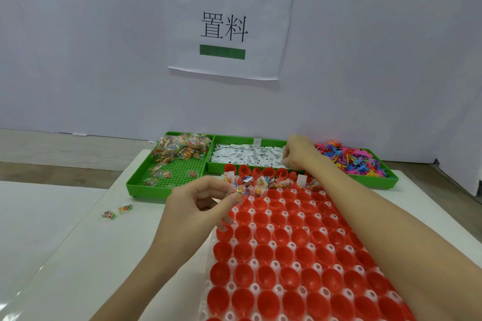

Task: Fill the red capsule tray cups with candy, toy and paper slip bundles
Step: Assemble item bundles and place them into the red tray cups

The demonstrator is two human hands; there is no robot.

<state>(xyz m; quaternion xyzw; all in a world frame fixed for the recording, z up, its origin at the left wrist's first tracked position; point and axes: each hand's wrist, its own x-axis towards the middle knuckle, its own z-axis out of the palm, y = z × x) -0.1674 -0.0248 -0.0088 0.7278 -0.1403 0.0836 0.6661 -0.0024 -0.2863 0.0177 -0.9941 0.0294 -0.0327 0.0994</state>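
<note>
**Fill status: one far row loaded, most of the tray waiting**

The person is working at the far end of the red tray point(300, 245). All places below are relative to that tray.

- Done: about one row near the tray's far edge is carrying bundles point(263, 183) – candy, toy bits and white slips are sticking out of those cups. The very last row behind it is looking empty, though part of it is hidden by the hands.
- Left: every cup nearer than the loaded row is showing bare red. By that count the job is only beginning.
- Left hand point(198, 206): hovering over the tray's far-left corner, thumb and forefinger curled and pinching a candy bag point(238, 189), other fingers bent under. Probably going into the next empty cup.
- Right hand point(297, 152): reaching past the tray's far edge into the slip bin point(247, 155), fingers curled down among the slips. Cannot tell whether it is actually holding one.
- Supply: candy bin point(180, 154) beyond the tray's far-left corner, toy bin point(357, 159) beyond the far-right. All three are holding stock.
- Two stray candy bags point(117, 211) are lying on the table left of the tray, well apart from it.
</note>
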